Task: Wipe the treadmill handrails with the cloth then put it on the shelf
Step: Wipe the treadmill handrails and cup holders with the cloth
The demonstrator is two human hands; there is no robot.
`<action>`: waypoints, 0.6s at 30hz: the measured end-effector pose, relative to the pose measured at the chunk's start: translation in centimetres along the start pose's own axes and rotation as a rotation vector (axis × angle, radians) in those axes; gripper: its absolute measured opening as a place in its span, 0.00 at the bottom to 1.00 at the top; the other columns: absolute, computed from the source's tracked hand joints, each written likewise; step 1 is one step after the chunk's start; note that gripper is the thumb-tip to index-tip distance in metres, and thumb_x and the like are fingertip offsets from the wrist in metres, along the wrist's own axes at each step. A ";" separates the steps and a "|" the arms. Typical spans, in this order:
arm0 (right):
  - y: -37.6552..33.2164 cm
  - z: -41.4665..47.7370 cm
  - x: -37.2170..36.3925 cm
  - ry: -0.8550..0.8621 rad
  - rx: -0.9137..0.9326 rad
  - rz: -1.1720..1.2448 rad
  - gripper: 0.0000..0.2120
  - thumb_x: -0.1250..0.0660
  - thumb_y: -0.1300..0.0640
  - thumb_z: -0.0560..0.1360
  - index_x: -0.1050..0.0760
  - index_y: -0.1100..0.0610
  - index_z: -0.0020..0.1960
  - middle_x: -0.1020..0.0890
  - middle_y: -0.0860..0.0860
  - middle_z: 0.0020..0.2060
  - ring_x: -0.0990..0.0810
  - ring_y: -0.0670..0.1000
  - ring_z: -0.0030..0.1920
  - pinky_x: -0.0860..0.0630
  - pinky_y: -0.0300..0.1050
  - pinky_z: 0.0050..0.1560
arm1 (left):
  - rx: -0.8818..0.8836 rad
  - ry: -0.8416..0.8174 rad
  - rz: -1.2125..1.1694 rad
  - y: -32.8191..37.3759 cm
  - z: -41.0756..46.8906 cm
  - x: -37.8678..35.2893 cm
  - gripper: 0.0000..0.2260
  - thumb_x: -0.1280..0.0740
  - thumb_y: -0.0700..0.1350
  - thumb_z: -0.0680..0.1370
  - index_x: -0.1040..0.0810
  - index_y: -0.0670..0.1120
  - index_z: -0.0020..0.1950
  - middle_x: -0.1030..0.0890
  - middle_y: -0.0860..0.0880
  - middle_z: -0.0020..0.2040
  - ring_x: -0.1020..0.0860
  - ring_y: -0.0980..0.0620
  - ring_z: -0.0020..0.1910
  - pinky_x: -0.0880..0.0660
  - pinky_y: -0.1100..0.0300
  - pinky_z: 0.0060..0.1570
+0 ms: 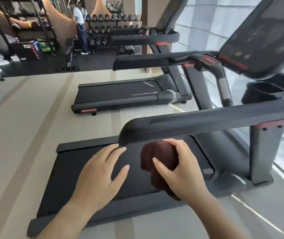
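A bunched dark red cloth is gripped in the right hand just below the near handrail, the left hand held open, so wiping is judged about to begin.

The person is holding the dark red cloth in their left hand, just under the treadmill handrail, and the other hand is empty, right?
Not quite. The head view shows the dark red cloth bunched in the right hand, not the left. It does sit just under the near treadmill handrail. The left hand is the empty one, with its fingers spread open.
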State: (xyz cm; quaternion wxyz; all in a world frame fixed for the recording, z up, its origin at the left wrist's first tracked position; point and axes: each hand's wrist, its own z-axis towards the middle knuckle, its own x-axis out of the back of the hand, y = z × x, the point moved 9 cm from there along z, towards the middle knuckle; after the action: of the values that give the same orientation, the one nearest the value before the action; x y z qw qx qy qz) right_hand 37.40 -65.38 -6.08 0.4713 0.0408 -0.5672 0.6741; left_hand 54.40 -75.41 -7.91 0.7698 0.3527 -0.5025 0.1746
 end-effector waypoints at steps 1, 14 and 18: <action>-1.0 0.5 -0.9 0.005 0.013 0.003 0.20 0.27 0.51 0.68 0.33 0.38 0.53 0.26 0.34 0.50 0.27 0.39 0.53 0.35 0.25 0.51 | 0.014 0.003 0.007 -1.1 0.0 0.6 0.26 0.52 0.64 0.74 0.35 0.57 0.70 0.34 0.57 0.71 0.36 0.58 0.69 0.36 0.56 0.67; -5.2 6.7 -7.8 0.468 -0.112 -0.375 0.25 0.28 0.51 0.70 0.30 0.53 0.64 0.25 0.51 0.60 0.29 0.58 0.59 0.31 0.57 0.57 | -0.345 -0.042 -0.025 -7.4 7.2 3.8 0.27 0.52 0.62 0.74 0.34 0.55 0.69 0.32 0.55 0.70 0.34 0.55 0.69 0.33 0.55 0.63; -3.4 7.5 -10.8 0.462 -0.146 -0.392 0.25 0.32 0.45 0.71 0.31 0.51 0.65 0.26 0.50 0.62 0.31 0.55 0.62 0.34 0.61 0.64 | -0.436 -0.077 -0.070 -8.2 10.5 2.9 0.27 0.52 0.62 0.74 0.32 0.53 0.68 0.30 0.54 0.69 0.33 0.55 0.68 0.33 0.57 0.61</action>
State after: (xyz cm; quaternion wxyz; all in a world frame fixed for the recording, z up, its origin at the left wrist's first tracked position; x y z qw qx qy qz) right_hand 42.04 -78.09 -7.34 0.7105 -0.0385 -0.4732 0.5194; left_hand 53.93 -88.83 -5.79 0.8137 0.2015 -0.5447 0.0217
